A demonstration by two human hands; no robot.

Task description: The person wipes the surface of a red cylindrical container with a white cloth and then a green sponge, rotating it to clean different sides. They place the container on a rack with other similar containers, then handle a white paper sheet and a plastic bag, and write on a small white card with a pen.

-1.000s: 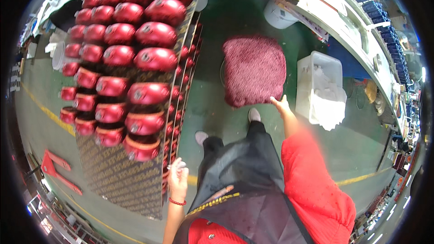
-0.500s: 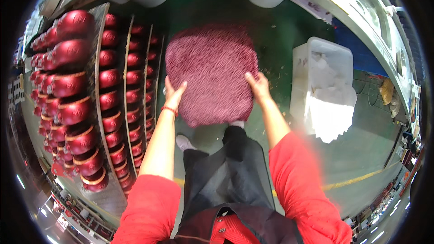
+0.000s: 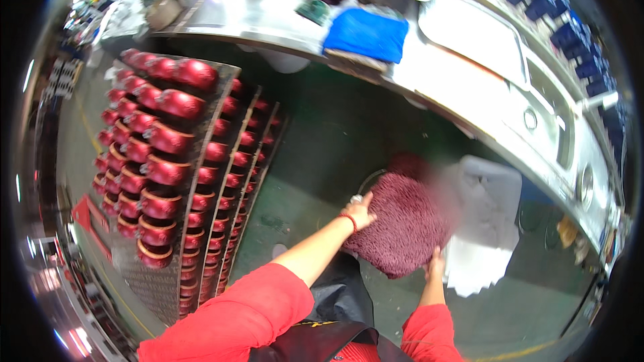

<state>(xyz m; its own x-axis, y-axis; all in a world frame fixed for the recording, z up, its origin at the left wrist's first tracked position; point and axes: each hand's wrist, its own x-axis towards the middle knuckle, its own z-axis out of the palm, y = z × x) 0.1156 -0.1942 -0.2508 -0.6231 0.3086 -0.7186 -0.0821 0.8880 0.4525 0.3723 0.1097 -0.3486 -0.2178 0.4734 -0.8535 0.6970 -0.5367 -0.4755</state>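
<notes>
the left hand (image 3: 360, 212) is gripping the left edge of a shaggy maroon mat (image 3: 404, 222), fingers curled over it; the right hand (image 3: 435, 267) is pinching its near edge. the mat is hanging low right of centre, over the green floor (image 3: 315, 154), just beside a white bin (image 3: 488, 208). with only edge grips, it is probably at risk of slipping or brushing the bin.
</notes>
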